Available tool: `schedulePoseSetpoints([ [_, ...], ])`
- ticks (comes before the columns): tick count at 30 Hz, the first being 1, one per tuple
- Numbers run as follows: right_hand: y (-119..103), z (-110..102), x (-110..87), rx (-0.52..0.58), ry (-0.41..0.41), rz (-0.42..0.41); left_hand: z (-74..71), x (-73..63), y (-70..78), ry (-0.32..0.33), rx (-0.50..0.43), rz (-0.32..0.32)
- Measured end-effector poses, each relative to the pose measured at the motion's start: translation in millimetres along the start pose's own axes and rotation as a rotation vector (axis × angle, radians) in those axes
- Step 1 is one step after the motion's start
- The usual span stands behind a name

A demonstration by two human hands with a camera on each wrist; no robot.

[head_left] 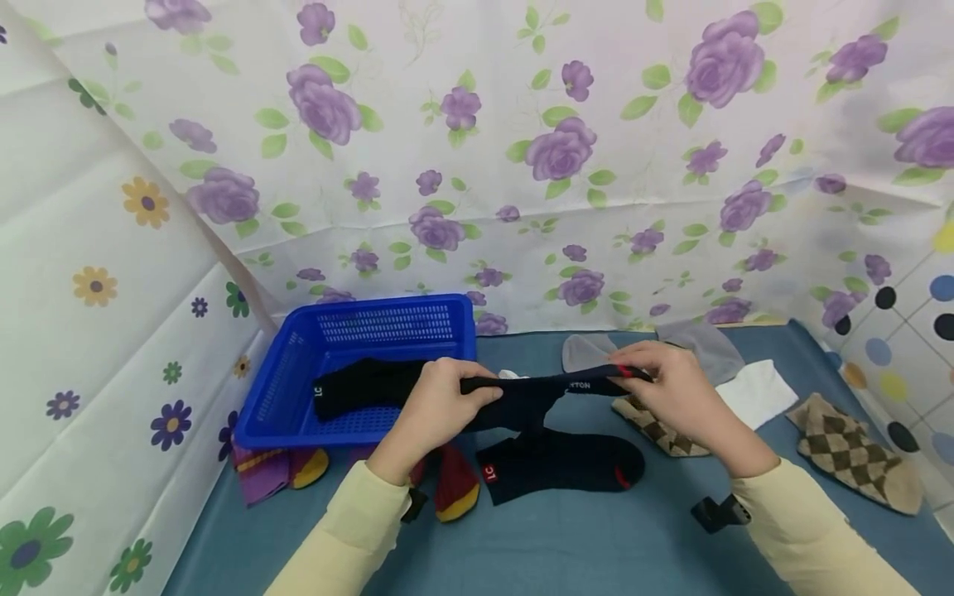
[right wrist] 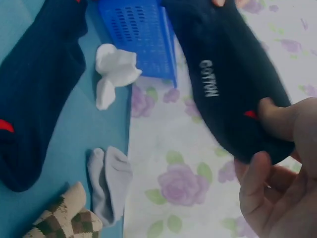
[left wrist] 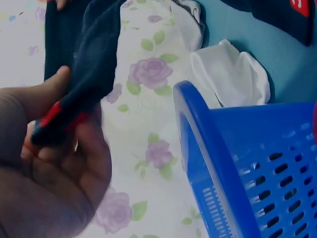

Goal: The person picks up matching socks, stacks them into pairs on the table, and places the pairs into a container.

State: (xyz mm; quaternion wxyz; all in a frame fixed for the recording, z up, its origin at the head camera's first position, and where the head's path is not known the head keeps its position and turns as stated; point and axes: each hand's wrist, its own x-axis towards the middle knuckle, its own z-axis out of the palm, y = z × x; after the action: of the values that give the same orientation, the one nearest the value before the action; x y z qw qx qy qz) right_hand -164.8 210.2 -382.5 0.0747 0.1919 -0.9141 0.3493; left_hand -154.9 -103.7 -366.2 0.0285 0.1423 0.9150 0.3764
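Observation:
A dark navy sock (head_left: 522,406) with white "COTTON" lettering is stretched sideways in the air between both hands. My left hand (head_left: 445,396) pinches one end, where red shows in the left wrist view. The other end, by the red patch at the toe, is pinched between thumb and fingers of my right hand (head_left: 674,393). Below it, a matching navy sock (head_left: 559,468) with red marks lies flat on the table. A black sock (head_left: 365,387) rests inside the blue basket (head_left: 261,426), left of my left hand.
Maroon, purple and yellow socks (head_left: 456,488) lie before the basket. To the right are grey socks (head_left: 704,348), a white sock (head_left: 760,393) and brown checkered socks (head_left: 857,455). A white sock (right wrist: 116,69) lies beside the basket. Flowered sheeting (head_left: 462,207) backs the table.

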Motion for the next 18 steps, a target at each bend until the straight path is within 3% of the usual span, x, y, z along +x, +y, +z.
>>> schedulePoseSetpoints([
  [4,2.6,-5.4,-1.9,0.090,-0.043,0.068,-0.8,-0.5,-2.0,0.016,-0.016,-0.066],
  [10,7.1,-5.7,-4.2,0.312,-0.092,0.162,3.8,0.1,-3.7,0.004,-0.096,-0.063],
  [18,10.9,-6.0,-8.8,0.246,-0.061,0.121,5.3,-0.4,-0.9,0.051,-0.062,-0.013],
])
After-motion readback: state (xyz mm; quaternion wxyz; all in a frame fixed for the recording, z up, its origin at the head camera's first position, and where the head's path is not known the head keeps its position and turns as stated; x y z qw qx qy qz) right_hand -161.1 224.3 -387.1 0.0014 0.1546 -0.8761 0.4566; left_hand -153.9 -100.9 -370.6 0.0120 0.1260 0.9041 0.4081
